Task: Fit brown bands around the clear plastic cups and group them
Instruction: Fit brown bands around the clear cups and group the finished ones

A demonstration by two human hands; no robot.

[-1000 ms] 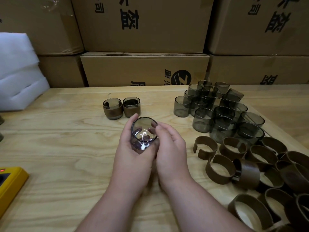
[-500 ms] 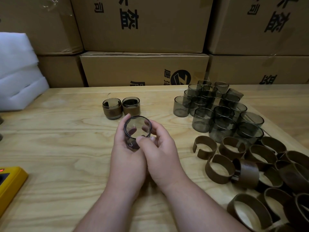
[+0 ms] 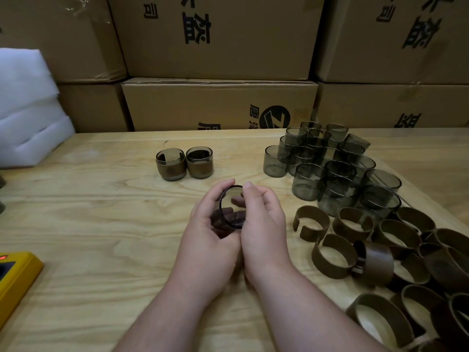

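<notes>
Both hands hold one smoky-clear, short cylindrical plastic cup (image 3: 232, 207) above the pale wooden tabletop (image 3: 101, 224), near its middle. The left hand (image 3: 210, 229) cups the body from the left with curled fingers; the right hand (image 3: 261, 217) pinches the rim side, thumb at the top edge. The cup is tilted, its dark circular rim turned toward the camera. Whether a band is already on it cannot be told; the hands hide its wall.

Handling, as a judgement: the cup appears light, thin-walled and rigid, with a smooth surface likely to slip. Grip the wall on opposite sides, not the rim alone.

The brown open-ended bands (image 3: 380, 252) lie in a loose pile to the right; each is a split ring and probably springy enough to spread over a cup. Take a band by its two free ends.

Unbanded smoky cups (image 3: 330, 168) stand clustered beyond the bands. Two finished cups with brown bands (image 3: 184, 166) stand side by side, touching, just beyond the hands; that pair marks the grouping spot.
</notes>
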